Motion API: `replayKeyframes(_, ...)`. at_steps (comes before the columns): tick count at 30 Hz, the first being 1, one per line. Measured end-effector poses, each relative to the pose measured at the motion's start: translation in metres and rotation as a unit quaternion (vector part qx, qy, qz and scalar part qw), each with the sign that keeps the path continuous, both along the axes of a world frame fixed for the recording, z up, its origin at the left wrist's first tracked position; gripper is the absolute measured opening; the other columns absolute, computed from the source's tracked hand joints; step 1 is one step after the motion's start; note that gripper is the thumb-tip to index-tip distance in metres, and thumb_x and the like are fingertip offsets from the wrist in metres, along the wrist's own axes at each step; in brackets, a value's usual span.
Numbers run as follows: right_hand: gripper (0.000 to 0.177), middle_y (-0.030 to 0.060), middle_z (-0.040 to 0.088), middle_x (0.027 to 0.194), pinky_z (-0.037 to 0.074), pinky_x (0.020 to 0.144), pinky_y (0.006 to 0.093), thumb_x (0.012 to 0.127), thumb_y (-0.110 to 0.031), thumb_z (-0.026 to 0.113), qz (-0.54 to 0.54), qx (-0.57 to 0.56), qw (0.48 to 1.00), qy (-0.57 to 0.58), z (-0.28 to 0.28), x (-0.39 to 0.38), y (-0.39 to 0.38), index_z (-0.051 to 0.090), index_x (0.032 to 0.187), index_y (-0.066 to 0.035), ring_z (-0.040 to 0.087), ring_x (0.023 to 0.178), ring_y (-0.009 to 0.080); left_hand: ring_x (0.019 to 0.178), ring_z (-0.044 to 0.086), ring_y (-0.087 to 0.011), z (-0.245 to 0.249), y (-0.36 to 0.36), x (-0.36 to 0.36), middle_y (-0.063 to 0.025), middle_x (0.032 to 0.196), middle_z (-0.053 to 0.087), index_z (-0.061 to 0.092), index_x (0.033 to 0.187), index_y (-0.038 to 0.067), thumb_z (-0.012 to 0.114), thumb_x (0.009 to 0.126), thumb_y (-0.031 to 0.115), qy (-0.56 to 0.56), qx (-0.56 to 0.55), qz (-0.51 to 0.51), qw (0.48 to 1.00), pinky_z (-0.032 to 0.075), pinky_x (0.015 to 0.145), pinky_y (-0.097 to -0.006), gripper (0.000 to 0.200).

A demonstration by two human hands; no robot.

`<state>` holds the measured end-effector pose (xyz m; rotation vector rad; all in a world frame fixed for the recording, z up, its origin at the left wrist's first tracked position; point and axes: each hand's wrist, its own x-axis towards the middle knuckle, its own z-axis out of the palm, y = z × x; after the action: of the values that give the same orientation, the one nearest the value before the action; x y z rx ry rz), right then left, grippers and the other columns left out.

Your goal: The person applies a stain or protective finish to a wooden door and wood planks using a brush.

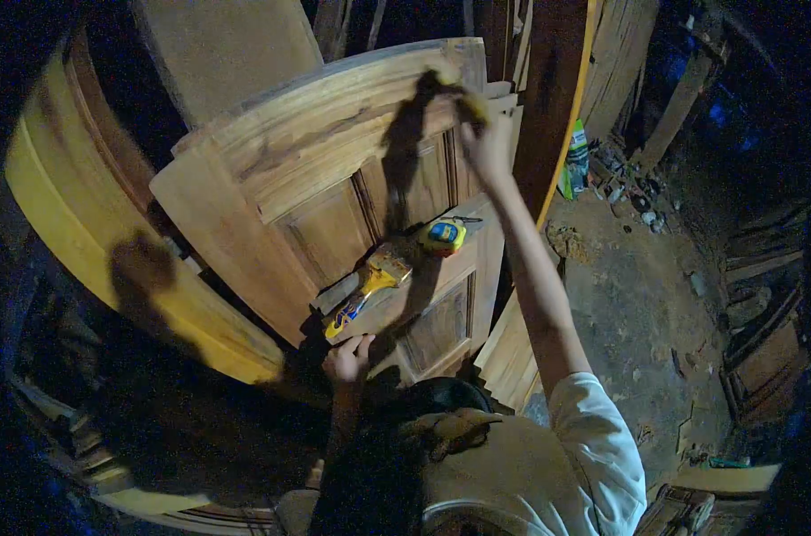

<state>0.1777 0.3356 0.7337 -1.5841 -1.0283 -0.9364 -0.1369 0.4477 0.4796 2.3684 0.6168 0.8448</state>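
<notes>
A carved wooden door panel [271, 170] lies tilted in front of me. My right hand [488, 154] is closed around a small yellowish object [471, 109] near the panel's top right; its exact kind is blurred. My left hand [347, 359] is closed by the panel's lower left edge, and what it grips, if anything, is hidden. Just above it rest a yellow-handled tool [380, 279] with a broad, brush-like head and a blue-and-yellow item [341, 320]. A yellow-and-blue tape measure [443, 234] sits mid-panel, beside a thin dark item [466, 219].
Curved yellowish wood [155, 295] runs along the left. An upright board [553, 116] stands right of the panel, with a green-and-white bag [575, 156] behind it. Stacked planks [511, 357] sit lower right. Debris [638, 192] covers part of the dirt floor.
</notes>
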Motion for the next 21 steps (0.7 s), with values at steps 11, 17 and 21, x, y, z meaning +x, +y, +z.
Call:
replayKeyframes(11,0.026,0.0084,0.066,0.079,0.045,0.060,0.0271,0.089,-0.023,0.058,-0.119,0.113,0.971,0.176,0.002,0.061,-0.017,0.067,0.094,0.001,0.057,0.068,0.0097,0.067,0.061,-0.0342,-0.001,0.004,-0.002,-0.0171,0.075,0.062,0.067,0.083,0.009,0.057,0.085,0.034,0.016,-0.091,-0.036,0.995,0.047,0.057,-0.0369,0.027)
replayKeyframes(17,0.017,0.0128,0.066,0.078,0.047,0.064,0.0281,0.080,-0.003,0.059,0.026,0.063,0.996,0.066,-0.002,-0.051,0.042,0.066,0.094,0.001,0.061,0.070,0.0133,0.072,0.060,-0.0383,0.016,-0.007,-0.005,-0.0187,0.077,0.062,0.068,0.083,0.009,0.054,0.086,0.037,-0.020,-0.098,-0.049,0.994,0.047,0.060,-0.0416,0.032)
replayKeyframes(21,0.019,0.0128,0.067,0.078,0.048,0.067,0.0299,0.083,-0.012,0.060,0.054,0.071,0.996,-0.004,0.003,-0.050,0.047,0.065,0.093,0.004,0.063,0.072,0.0165,0.072,0.060,-0.0391,0.010,-0.001,-0.006,-0.0184,0.077,0.062,0.069,0.084,0.009,0.055,0.084,0.041,0.006,-0.070,-0.034,0.997,0.047,0.061,-0.0433,0.035)
